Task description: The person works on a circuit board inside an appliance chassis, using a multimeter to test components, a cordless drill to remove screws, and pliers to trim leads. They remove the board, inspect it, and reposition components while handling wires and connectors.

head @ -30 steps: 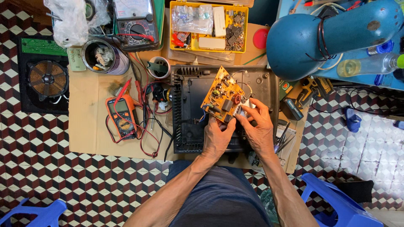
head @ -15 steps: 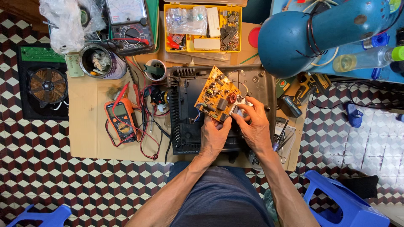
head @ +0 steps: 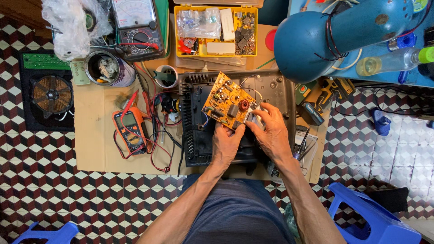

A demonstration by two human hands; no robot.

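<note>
Holding the yellow-orange printed circuit board studded with components [head: 228, 106] tilted above the open black plastic appliance casing [head: 199, 131], the person grips it with both hands. The left hand [head: 227, 141] has its fingers closed on the board's lower edge, and the right hand [head: 271, 133] curls around the finned metal heat sink [head: 257, 118] at the board's right end, though how firmly it pinches there is hard to tell from above. Thin wires run from the board down into the casing. Such a board is likely light and stiff but fragile, best held by its bare edges and the heat sink, away from the small soldered parts. An orange handheld multimeter [head: 129, 129] with red and black leads lies well to the left on the cardboard-covered worktop [head: 92, 135].
</note>
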